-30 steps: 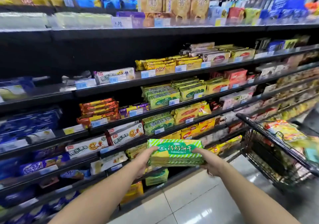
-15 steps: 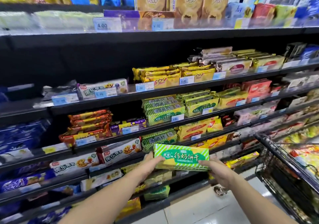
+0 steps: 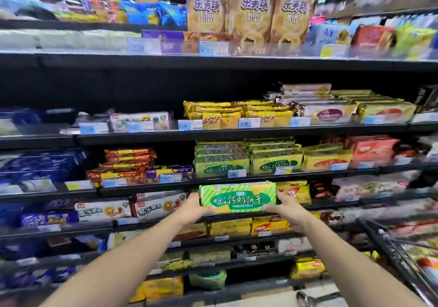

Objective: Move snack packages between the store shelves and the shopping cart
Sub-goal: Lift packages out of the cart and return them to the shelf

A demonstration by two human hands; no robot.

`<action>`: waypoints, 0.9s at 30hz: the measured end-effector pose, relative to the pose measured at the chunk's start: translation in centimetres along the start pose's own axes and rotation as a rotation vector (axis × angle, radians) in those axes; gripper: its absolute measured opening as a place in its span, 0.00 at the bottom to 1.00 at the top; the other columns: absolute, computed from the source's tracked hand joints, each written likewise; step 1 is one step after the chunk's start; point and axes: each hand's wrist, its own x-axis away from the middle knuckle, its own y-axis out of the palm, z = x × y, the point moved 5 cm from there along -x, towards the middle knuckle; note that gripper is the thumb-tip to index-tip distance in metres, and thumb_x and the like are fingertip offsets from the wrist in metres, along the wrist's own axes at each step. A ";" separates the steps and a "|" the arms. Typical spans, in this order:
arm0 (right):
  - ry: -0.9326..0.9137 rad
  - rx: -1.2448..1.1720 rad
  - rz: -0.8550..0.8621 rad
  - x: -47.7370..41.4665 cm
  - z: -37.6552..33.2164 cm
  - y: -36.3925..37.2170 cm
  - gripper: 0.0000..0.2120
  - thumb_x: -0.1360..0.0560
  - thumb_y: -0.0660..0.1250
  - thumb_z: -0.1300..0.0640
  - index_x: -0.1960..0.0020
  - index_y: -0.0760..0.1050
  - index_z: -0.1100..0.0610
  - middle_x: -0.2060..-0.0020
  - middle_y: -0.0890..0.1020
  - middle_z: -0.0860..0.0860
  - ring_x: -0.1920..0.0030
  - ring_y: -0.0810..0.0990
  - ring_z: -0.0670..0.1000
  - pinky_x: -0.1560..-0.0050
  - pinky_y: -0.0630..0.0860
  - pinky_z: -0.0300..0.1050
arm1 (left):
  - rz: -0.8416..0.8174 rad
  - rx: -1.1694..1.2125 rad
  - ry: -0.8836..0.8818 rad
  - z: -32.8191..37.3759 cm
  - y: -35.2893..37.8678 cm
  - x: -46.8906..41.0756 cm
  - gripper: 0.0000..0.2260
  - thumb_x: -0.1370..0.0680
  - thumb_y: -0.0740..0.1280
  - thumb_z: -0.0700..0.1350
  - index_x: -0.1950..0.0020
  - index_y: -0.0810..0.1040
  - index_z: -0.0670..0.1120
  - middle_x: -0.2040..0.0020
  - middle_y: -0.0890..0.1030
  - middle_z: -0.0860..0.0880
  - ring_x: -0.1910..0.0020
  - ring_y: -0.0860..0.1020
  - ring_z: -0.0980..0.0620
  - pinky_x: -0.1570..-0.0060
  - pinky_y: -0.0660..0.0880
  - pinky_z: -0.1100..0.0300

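I hold a green-and-yellow striped biscuit package [image 3: 237,197] level between both hands, in front of the black store shelves [image 3: 213,62]. My left hand [image 3: 195,208] grips its left end and my right hand [image 3: 285,208] grips its right end. The package hangs just below a shelf row that carries matching green packs [image 3: 221,162]. The black wire shopping cart [image 3: 388,254] shows only as a rim at the lower right, with blurred packages inside.
Shelves run across the whole view, stacked with yellow packs [image 3: 237,115], red boxes [image 3: 372,152], blue packs [image 3: 38,167] and tall tan boxes [image 3: 251,13] on top. Pale floor tiles [image 3: 315,292] show at the bottom right.
Both hands have carried the green package up and away from the cart, toward the shelf with matching packs. The view has turned left, so the cart has slid to the frame's edge.
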 end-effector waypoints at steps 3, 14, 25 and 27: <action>-0.119 0.069 0.004 -0.2 -1.8 -1.3 0.31 0.28 0.77 0.60 0.30 0.67 0.46 0.62 0.83 0.31 0.60 0.81 0.30 0.57 0.73 0.27 | 0.108 -0.024 0.028 1.4 -0.2 1.1 0.13 0.23 0.75 0.47 0.48 0.72 0.56 0.51 0.78 0.61 0.56 0.75 0.70 0.62 0.70 0.78; -0.358 0.242 0.098 -3.4 -6.2 -1.9 0.35 0.27 0.77 0.57 0.25 0.67 0.55 0.44 0.83 0.47 0.50 0.83 0.40 0.54 0.80 0.34 | 0.391 -0.170 0.177 4.1 -3.6 0.3 0.26 0.26 0.76 0.51 0.32 0.71 0.45 0.40 0.77 0.46 0.42 0.77 0.48 0.45 0.73 0.56; -0.482 0.464 0.207 -11.7 -8.3 -1.8 0.25 0.27 0.76 0.50 0.34 0.74 0.56 0.44 0.83 0.49 0.43 0.81 0.52 0.47 0.73 0.42 | 0.565 -0.112 0.284 2.9 -6.2 -8.4 0.31 0.26 0.75 0.55 0.25 0.71 0.51 0.49 0.80 0.59 0.52 0.77 0.59 0.53 0.70 0.61; -0.513 0.494 0.232 -12.9 -9.0 -1.9 0.25 0.27 0.76 0.50 0.34 0.75 0.56 0.43 0.83 0.50 0.43 0.80 0.52 0.44 0.73 0.43 | 0.579 -0.106 0.297 2.7 -6.5 -9.6 0.32 0.27 0.76 0.55 0.25 0.71 0.51 0.52 0.81 0.59 0.55 0.77 0.58 0.54 0.71 0.62</action>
